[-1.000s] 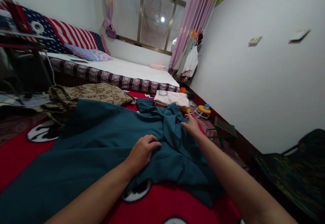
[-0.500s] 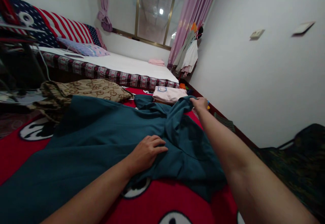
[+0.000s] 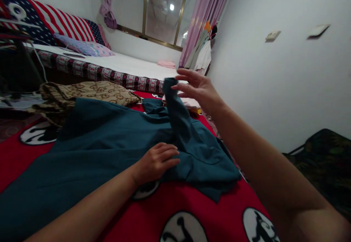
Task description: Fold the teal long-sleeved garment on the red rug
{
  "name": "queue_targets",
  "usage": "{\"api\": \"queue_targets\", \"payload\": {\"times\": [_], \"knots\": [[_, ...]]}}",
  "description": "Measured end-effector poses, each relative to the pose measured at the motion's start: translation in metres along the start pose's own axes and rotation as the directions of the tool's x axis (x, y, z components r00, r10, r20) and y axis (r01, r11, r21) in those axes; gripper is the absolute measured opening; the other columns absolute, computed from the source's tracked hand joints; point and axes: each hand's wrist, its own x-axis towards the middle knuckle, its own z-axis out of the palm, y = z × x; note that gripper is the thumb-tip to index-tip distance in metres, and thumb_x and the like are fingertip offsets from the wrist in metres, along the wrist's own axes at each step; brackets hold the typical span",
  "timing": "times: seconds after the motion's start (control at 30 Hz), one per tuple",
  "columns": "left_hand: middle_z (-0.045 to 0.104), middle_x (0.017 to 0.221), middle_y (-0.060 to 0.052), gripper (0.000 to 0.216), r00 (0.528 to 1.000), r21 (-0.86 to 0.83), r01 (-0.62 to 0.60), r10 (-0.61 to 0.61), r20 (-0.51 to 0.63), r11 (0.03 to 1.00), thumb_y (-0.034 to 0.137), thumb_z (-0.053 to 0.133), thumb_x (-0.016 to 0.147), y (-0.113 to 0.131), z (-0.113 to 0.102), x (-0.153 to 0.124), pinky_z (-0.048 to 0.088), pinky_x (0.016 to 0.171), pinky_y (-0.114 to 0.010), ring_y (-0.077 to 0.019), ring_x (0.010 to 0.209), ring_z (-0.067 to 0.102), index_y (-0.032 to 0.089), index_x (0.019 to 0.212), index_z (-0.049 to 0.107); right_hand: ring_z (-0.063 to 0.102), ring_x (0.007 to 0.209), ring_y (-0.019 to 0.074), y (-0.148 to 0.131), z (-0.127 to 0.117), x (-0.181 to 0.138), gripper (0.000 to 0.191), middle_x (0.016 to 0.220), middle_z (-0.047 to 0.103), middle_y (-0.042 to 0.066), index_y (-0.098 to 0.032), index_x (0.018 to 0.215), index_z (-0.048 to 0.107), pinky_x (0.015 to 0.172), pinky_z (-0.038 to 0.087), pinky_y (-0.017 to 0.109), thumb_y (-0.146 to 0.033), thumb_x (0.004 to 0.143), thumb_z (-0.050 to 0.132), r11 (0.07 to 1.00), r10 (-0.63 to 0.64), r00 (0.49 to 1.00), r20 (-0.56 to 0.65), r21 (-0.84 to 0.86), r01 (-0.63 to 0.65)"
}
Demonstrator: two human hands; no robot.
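A large teal cloth (image 3: 104,136) lies spread over a red blanket (image 3: 192,212) printed with black-and-white round emblems. My left hand (image 3: 157,161) rests flat on the cloth near its middle, pressing it down. Above the cloth, my right hand (image 3: 199,88) pinches a corner of it between thumb and fingers. That corner stands as a raised strip, lifted off the blanket, with the other fingers spread.
A brown patterned cloth (image 3: 90,93) lies bunched behind the teal one. A pale pink folded item (image 3: 189,103) sits just past my right hand. A bed (image 3: 123,68) with a flag-patterned cover stands at the back, a dark chair (image 3: 323,154) at right by the white wall.
My right hand has drawn the cloth's far corner up and back towards me, from blanket level to raised in the air. My left hand has stayed pressed on the cloth.
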Motion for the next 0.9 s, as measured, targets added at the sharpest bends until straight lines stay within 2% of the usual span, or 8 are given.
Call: {"api": "queue_targets", "payload": {"times": [0.1,0.2,0.3,0.47,0.6,0.77,0.83,0.9], "knots": [[0.069,0.111,-0.007,0.021,0.999,0.014,-0.05,0.05,0.002,0.999,0.01,0.05,0.09,0.006,-0.006,0.0,0.047,0.093,-0.036,-0.0203,0.113,0.058,0.02,0.102,0.064,0.066,0.083,0.014,-0.013,0.025,-0.036,0.042,0.109,0.066,0.003,-0.024,0.117,0.064,0.072,0.056,0.028,-0.034,0.077,0.073,0.993,-0.111,0.979,0.168,-0.011,0.115],[0.069,0.111,-0.007,0.022,0.999,0.014,-0.047,0.047,0.018,0.999,0.01,0.049,0.09,0.008,-0.007,0.001,0.046,0.094,-0.037,-0.0206,0.114,0.058,0.019,0.103,0.064,0.066,0.086,0.0169,0.025,0.022,-0.073,0.026,0.105,0.069,0.005,-0.021,0.105,0.069,0.075,0.055,0.032,-0.031,0.081,0.066,0.979,-0.073,0.997,0.002,-0.192,0.072],[0.069,0.11,-0.007,0.024,1.0,0.027,0.003,-0.004,0.004,1.0,0.009,0.048,0.088,0.006,-0.004,0.001,0.046,0.092,-0.037,-0.0211,0.112,0.058,0.02,0.102,0.065,0.066,0.09,0.022,0.083,0.011,-0.108,0.023,0.096,0.071,0.007,-0.019,0.095,0.071,0.086,0.052,0.041,-0.02,0.073,0.064,0.898,0.066,0.977,-0.203,-0.415,-0.147],[0.068,0.109,-0.006,0.027,0.94,0.068,0.335,-0.328,-0.091,0.94,0.007,0.048,0.085,-0.004,-0.003,0.002,0.045,0.093,-0.038,-0.0205,0.107,0.058,0.021,0.099,0.068,0.061,0.107,0.0258,0.139,0.01,-0.158,0.042,0.111,0.069,0.008,-0.02,0.105,0.067,0.1,0.045,0.046,-0.016,0.066,0.055,0.851,0.132,0.968,-0.213,-0.476,-0.221],[0.061,0.122,-0.007,0.032,0.745,0.26,0.661,-0.658,-0.109,0.704,0.014,0.05,0.085,-0.03,-0.026,0.004,0.045,0.094,-0.039,-0.0239,0.113,0.054,0.024,0.112,0.066,0.06,0.109,0.0252,0.144,0.013,-0.172,0.05,0.113,0.067,0.008,-0.02,0.107,0.065,0.102,0.043,0.045,-0.011,0.061,0.049,0.852,0.051,0.98,-0.191,-0.504,-0.143],[0.057,0.125,-0.018,0.06,0.335,0.564,0.808,-0.92,-0.202,0.17,0.05,0.06,0.08,-0.075,-0.078,-0.007,0.046,0.093,-0.047,-0.0368,0.116,0.052,0.015,0.129,0.056,0.057,0.114,0.0246,0.133,0.002,-0.174,0.044,0.12,0.064,0.007,-0.024,0.109,0.065,0.103,0.042,0.045,-0.012,0.068,0.054,0.864,-0.007,0.998,-0.055,-0.503,-0.021],[0.062,0.119,-0.018,0.068,0.174,0.568,0.819,-0.978,-0.117,0.078,0.064,0.058,0.076,-0.088,-0.092,-0.015,0.047,0.091,-0.047,-0.0381,0.112,0.055,0.015,0.123,0.061,0.056,0.115,0.0259,0.131,-0.001,-0.176,0.045,0.124,0.063,0.006,-0.025,0.111,0.066,0.103,0.04,0.047,-0.014,0.068,0.059,0.838,0.008,0.999,0.047,-0.545,0.018],[0.068,0.109,-0.013,0.062,0.081,0.519,0.851,-0.996,0.029,0.084,0.067,0.059,0.074,-0.097,-0.097,-0.024,0.048,0.087,-0.043,-0.0353,0.104,0.061,0.018,0.111,0.068,0.055,0.116,0.0267,0.134,-0.003,-0.178,0.045,0.125,0.062,0.007,-0.026,0.108,0.068,0.103,0.04,0.048,-0.013,0.066,0.061,0.811,0.02,0.995,0.096,-0.583,0.041]]}}
